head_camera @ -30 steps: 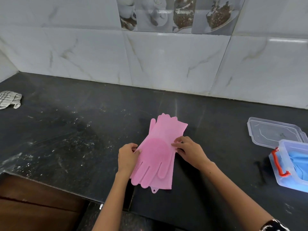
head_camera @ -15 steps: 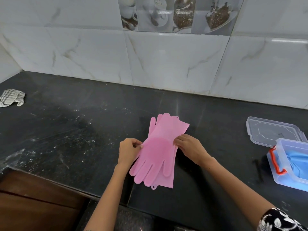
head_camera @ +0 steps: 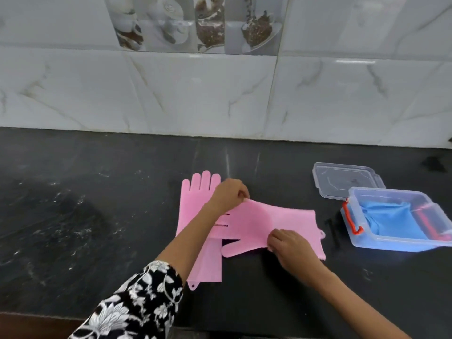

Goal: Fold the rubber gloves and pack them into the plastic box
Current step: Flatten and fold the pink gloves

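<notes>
Two pink rubber gloves lie on the black counter. The lower glove (head_camera: 195, 199) lies lengthwise, fingers toward the wall. The upper glove (head_camera: 266, 223) is turned crosswise over it, cuff to the right. My left hand (head_camera: 230, 194) pinches the upper glove's far edge. My right hand (head_camera: 288, 243) pinches its near edge. The clear plastic box (head_camera: 359, 236), with red handles, stands to the right and holds something blue (head_camera: 391, 218).
The box's clear lid (head_camera: 342, 179) lies flat behind the box. A white marble-tiled wall (head_camera: 220, 94) rises at the back of the counter. The counter's front edge (head_camera: 220, 331) runs along the bottom of the view.
The upper glove has been turned from lying along the lower glove to lying across it, cuff toward the box. Both hands shifted right with it, and the view swung right.
</notes>
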Tool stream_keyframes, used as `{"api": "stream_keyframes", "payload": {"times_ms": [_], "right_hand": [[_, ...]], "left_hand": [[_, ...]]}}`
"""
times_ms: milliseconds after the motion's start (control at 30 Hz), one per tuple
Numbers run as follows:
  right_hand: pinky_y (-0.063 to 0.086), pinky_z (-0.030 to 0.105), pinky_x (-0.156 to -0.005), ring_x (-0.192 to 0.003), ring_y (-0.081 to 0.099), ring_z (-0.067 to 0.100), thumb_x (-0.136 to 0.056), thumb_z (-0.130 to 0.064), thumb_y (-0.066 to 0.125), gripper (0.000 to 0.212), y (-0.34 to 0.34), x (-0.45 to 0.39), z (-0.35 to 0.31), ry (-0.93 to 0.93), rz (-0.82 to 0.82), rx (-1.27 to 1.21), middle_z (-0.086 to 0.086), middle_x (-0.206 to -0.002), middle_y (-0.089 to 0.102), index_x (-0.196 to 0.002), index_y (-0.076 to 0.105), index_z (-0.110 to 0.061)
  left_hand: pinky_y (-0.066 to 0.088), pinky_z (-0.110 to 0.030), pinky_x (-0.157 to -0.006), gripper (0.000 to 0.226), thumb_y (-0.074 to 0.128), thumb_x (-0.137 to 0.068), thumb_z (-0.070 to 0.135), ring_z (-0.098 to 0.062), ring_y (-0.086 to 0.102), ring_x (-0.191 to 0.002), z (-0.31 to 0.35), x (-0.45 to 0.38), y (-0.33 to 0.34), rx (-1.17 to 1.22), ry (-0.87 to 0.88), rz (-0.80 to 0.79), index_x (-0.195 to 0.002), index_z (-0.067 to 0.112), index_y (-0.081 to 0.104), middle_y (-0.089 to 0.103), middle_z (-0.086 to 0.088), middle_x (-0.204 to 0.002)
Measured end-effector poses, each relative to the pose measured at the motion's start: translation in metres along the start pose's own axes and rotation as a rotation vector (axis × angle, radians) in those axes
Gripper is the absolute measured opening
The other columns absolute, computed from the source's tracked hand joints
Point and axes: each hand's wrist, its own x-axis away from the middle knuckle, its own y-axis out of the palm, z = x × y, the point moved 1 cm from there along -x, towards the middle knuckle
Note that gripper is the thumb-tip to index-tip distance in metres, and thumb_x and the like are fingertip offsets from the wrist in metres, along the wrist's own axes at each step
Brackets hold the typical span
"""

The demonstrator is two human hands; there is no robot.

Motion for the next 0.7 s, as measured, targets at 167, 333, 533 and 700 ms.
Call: {"api": "stream_keyframes", "payload": {"times_ms": [167,333,533,700], "right_hand": [[0.048,0.03,-0.08,-0.099,0.061,0.02,-0.093,-0.024,0.051,0.02,0.007,0.005,0.013,0.158,0.055,-0.17,-0.002,-0.115,0.063,-0.103,0.067,-0.018],[0.045,0.032,-0.098,-0.117,0.055,0.02,-0.092,-0.02,0.056,0.032,0.0,-0.017,0.056,0.48,0.137,-0.2,0.003,-0.131,0.057,-0.124,0.06,-0.015],[0.052,0.028,-0.084,-0.097,0.061,0.018,-0.092,-0.02,0.057,0.023,-0.004,-0.039,0.068,0.472,0.022,-0.154,0.002,-0.113,0.064,-0.113,0.067,-0.021],[0.05,0.03,-0.08,-0.085,0.062,0.021,-0.091,-0.009,0.055,0.019,-0.006,-0.038,0.07,0.586,0.078,-0.161,0.005,-0.102,0.066,-0.1,0.07,-0.016]], "left_hand": [[0.046,-0.034,-0.094,0.029,0.053,-0.089,0.003,-0.023,0.059,-0.104,0.025,-0.014,0.031,-0.011,0.052,0.048,-0.108,0.013,0.072,0.068,-0.008,-0.113],[0.047,-0.028,-0.092,0.034,0.061,-0.088,0.015,-0.02,0.053,-0.109,0.022,0.038,0.05,-0.014,-0.134,0.247,-0.121,0.021,0.064,0.058,-0.006,-0.12],[0.033,-0.025,-0.099,0.037,0.075,-0.075,0.032,-0.011,0.046,-0.109,0.015,0.082,0.052,-0.059,0.082,-0.218,-0.111,0.025,0.07,0.055,0.008,-0.12],[0.036,-0.027,-0.091,0.025,0.049,-0.092,0.013,-0.018,0.054,-0.097,0.018,0.049,0.045,-0.296,0.253,-0.09,-0.101,0.016,0.072,0.068,0.001,-0.106]]}}
